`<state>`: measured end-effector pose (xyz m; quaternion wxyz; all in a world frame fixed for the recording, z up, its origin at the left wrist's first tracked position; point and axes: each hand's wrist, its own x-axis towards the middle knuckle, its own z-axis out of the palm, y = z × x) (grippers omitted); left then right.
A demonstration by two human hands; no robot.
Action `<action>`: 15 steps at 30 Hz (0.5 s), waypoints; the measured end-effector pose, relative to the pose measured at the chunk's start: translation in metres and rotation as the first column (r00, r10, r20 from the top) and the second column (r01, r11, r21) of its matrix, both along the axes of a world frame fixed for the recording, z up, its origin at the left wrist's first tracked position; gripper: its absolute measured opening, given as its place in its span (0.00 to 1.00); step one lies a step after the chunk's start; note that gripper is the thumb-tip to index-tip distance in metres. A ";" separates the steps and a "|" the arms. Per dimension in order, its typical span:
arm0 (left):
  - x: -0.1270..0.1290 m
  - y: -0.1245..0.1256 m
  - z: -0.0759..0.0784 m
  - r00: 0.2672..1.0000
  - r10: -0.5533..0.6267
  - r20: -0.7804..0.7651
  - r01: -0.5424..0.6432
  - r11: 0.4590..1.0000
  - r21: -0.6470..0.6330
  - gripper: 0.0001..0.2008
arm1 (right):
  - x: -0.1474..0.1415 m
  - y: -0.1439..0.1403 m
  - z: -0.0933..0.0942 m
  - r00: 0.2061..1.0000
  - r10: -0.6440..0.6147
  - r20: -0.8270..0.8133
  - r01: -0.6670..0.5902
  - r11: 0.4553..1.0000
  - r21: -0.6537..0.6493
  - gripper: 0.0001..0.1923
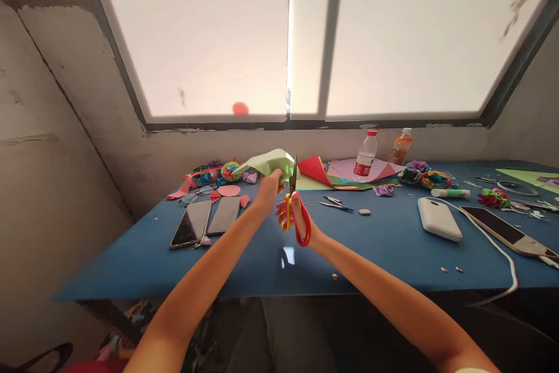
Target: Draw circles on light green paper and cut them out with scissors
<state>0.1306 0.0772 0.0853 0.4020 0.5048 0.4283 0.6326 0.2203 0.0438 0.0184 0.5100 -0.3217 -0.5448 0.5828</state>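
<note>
Above the middle of the blue table, my left hand [274, 182] is closed on a sheet of light green paper [267, 161], which bends out to the left. Just to its right, my right hand [301, 219] grips a pair of scissors [293, 181] with red and yellow handles. Their dark blades point upward at the right edge of the green paper. Whether the blades are cutting into the sheet I cannot tell. My left fingertips are partly hidden behind the paper.
On the blue table [262, 268] lie two phones [192, 224] at left, tweezers [335, 204] centrally, and a white power bank [438, 219] with a cable at right. Coloured paper sheets [314, 169], a water bottle [365, 156], an orange drink bottle [400, 147] and paper flowers [435, 179] stand behind.
</note>
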 end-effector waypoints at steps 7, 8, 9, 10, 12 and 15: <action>-0.018 0.016 0.011 1.000 -0.029 0.000 0.029 0.993 0.115 0.16 | -0.014 0.023 0.022 0.999 -0.001 0.041 -0.003 0.993 0.114 0.37; -0.023 0.019 0.006 0.999 -0.039 -0.011 0.041 0.992 0.120 0.17 | -0.011 0.027 0.022 0.997 0.040 0.059 -0.047 0.991 0.123 0.37; -0.028 0.021 0.002 0.998 -0.053 -0.031 0.057 0.991 0.121 0.17 | -0.008 0.031 0.019 0.993 0.088 0.074 -0.096 0.989 0.116 0.36; -0.032 0.023 -0.002 0.997 -0.059 -0.046 0.064 0.992 0.114 0.17 | -0.005 0.034 0.016 0.988 0.131 0.083 -0.139 0.985 0.102 0.35; -0.038 0.025 -0.008 0.996 -0.059 -0.073 0.065 0.993 0.095 0.16 | 0.000 0.038 0.008 0.977 0.190 0.093 -0.198 0.976 0.086 0.34; -0.041 0.023 -0.008 0.992 -0.063 -0.111 0.067 0.997 0.027 0.14 | 0.005 0.043 0.000 0.979 0.187 0.076 -0.194 0.975 0.110 0.35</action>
